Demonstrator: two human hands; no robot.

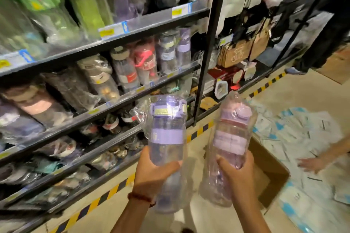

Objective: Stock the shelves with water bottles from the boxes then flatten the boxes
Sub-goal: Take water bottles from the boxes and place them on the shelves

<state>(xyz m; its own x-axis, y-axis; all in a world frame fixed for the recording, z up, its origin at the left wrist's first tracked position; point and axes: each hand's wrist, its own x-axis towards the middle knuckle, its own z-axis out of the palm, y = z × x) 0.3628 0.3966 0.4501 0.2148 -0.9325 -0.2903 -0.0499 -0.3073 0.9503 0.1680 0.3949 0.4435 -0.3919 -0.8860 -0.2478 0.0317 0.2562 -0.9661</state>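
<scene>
My left hand [154,173] grips a clear bottle with a purple lid and band [166,132], wrapped in plastic, upright in front of the lower shelves. My right hand [236,172] grips a second wrapped bottle with a pale lilac lid [232,134], just to the right. Below and behind the right bottle stands an open cardboard box [270,168] on the floor. The black shelving [113,41] at the left holds rows of wrapped bottles; similar purple bottles [182,49] stand at the right end of the second shelf.
A black upright post [208,49] divides the bottle shelves from a bay with bags and boxed goods. Yellow-black tape [117,188] marks the floor along the shelf base. Blue-white packets [295,134] cover the floor at right, where another person's hand [312,163] reaches in.
</scene>
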